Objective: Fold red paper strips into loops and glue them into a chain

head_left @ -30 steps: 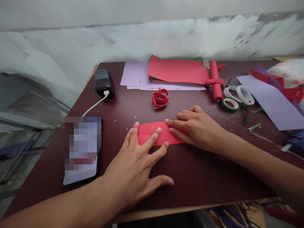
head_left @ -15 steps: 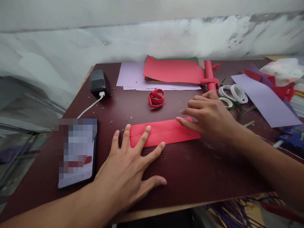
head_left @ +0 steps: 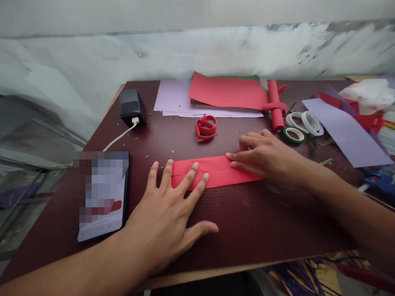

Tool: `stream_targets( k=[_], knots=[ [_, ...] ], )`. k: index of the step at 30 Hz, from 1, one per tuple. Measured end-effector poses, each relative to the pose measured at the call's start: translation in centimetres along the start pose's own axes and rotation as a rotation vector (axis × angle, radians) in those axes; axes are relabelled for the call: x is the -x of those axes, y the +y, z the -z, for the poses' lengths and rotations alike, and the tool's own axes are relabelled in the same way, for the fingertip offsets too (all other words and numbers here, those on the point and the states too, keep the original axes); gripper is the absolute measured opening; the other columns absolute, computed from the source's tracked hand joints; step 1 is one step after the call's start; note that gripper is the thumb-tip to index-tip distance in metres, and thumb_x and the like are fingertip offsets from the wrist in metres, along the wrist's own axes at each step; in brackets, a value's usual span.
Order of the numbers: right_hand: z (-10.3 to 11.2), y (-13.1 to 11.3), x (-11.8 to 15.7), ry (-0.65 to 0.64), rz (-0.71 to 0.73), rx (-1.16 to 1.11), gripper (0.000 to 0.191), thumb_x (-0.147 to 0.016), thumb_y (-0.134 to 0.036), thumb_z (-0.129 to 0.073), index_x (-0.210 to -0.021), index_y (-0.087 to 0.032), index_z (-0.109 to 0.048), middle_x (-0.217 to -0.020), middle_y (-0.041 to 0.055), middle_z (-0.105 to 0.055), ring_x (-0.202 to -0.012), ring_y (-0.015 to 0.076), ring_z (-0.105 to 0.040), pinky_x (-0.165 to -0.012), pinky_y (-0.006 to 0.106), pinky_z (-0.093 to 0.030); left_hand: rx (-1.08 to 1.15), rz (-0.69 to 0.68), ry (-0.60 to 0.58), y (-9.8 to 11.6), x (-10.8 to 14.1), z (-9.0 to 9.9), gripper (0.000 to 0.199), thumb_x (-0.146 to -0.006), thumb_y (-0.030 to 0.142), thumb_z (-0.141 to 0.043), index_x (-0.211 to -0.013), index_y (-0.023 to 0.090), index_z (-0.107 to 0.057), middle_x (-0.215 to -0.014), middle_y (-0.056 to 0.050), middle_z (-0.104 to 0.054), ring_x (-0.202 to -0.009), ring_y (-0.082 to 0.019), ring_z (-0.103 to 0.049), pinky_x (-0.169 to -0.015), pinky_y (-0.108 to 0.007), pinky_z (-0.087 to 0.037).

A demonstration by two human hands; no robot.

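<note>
A folded red paper strip lies flat on the dark red table, with a lengthwise line running along its middle. My left hand rests on the strip's left end, open, fingers spread and thumb off to the side on the table. Toward the strip's right part, my right hand presses with stretched index finger and thumb, their tips slightly apart on the paper near its upper edge. The other right fingers are bent. That hand covers part of the strip's right end. Just beyond the strip sits a looped red paper piece.
A phone and a black charger with white cable stand left. At the back lie red sheets, lilac sheets and a red paper roll. Tape rolls and a lilac sheet are right.
My right hand has moved left along the red strip, its index finger and thumb now closer together on the paper. My left hand stays on the left end, its index finger drawn in slightly.
</note>
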State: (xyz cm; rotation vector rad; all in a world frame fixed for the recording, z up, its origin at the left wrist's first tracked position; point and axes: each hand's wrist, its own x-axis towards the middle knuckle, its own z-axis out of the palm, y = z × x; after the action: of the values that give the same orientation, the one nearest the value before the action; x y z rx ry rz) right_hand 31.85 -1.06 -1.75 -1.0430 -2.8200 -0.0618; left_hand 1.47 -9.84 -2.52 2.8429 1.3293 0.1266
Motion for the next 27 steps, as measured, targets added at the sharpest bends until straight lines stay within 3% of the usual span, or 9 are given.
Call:
stream_targets(
  k=[4,7,11,17,20,23,27],
  knots=[
    [0.5,1.7,0.8,0.004,-0.03,-0.044,0.029,-0.106,-0.04,-0.059,-0.103,-0.024,-0.083,-0.092,0.0074,-0.063,-0.083,0.0221,-0.052,-0.076,0.037,-0.03,-0.026,-0.075,0.067,-0.6,-1.4,0.2,0.06,-0.108,0.059,-0.044,-0.141,0.016,-0.068,-0.146,-0.015,-0.068,-0.136,-0.048,-0.057,-0.12,-0.078,-0.031],
    [0.0,0.7,0.4,0.036,-0.043,-0.078,0.033,-0.106,-0.044,-0.059,-0.122,-0.021,-0.077,-0.112,0.0129,-0.068,-0.099,0.0279,-0.056,-0.084,0.041,-0.035,-0.023,-0.128,0.111,-1.1,-2.3,0.3,0.042,-0.109,0.044,-0.051,-0.13,0.015,-0.072,-0.134,-0.014,-0.073,-0.126,-0.041,-0.062,-0.116,-0.072,-0.042],
    [-0.6,-1.0,-0.4,0.008,-0.051,-0.126,0.036,-0.107,-0.04,-0.055,-0.133,-0.019,-0.07,-0.116,0.015,-0.066,-0.104,0.03,-0.055,-0.088,0.042,-0.037,0.011,-0.161,0.147,-1.5,-2.7,0.2,0.034,-0.109,0.034,-0.05,-0.126,0.015,-0.073,-0.129,-0.014,-0.073,-0.123,-0.039,-0.063,-0.111,-0.069,-0.048],
    [-0.3,-1.4,-0.4,0.052,-0.017,-0.142,0.019,-0.106,-0.031,-0.055,-0.105,-0.017,-0.069,-0.11,0.0132,-0.064,-0.097,0.0267,-0.053,-0.084,0.038,-0.034,-0.007,-0.132,0.224,-1.8,-3.1,0.6,0.022,-0.105,0.02,-0.054,-0.101,0.014,-0.075,-0.145,-0.022,-0.062,-0.131,-0.042,-0.057,-0.108,-0.064,-0.05],
    [-0.2,-1.5,-0.4,0.06,0.043,-0.129,0.014,-0.106,-0.024,-0.053,-0.1,-0.019,-0.064,-0.103,0.0099,-0.065,-0.09,0.0236,-0.053,-0.08,0.036,-0.032,0.011,-0.135,0.248,-2.0,-3.3,0.7,0.017,-0.103,0.011,-0.055,-0.11,0.013,-0.07,-0.134,-0.019,-0.069,-0.117,-0.035,-0.065,-0.105,-0.058,-0.051],
    [-0.1,-1.6,-0.4,0.045,0.108,-0.104,0.017,-0.106,-0.019,-0.049,-0.096,-0.02,-0.063,-0.097,0.0076,-0.066,-0.086,0.0218,-0.052,-0.078,0.035,-0.029,0.058,-0.174,0.252,-2.1,-3.3,0.6,0.027,-0.101,0.006,-0.055,-0.126,0.013,-0.065,-0.113,-0.011,-0.075,-0.098,-0.028,-0.067,-0.092,-0.046,-0.053],
    [0.3,-1.7,-0.3,0.043,0.196,-0.104,0.023,-0.107,-0.016,-0.046,-0.097,-0.02,-0.067,-0.094,0.0065,-0.066,-0.082,0.0203,-0.049,-0.076,0.035,-0.028,0.062,-0.224,0.236,-2.1,-3.2,0.7,0.023,-0.103,0.005,-0.051,-0.113,0.012,-0.07,-0.099,-0.008,-0.075,-0.087,-0.026,-0.064,-0.079,-0.041,-0.051]
  ],
)
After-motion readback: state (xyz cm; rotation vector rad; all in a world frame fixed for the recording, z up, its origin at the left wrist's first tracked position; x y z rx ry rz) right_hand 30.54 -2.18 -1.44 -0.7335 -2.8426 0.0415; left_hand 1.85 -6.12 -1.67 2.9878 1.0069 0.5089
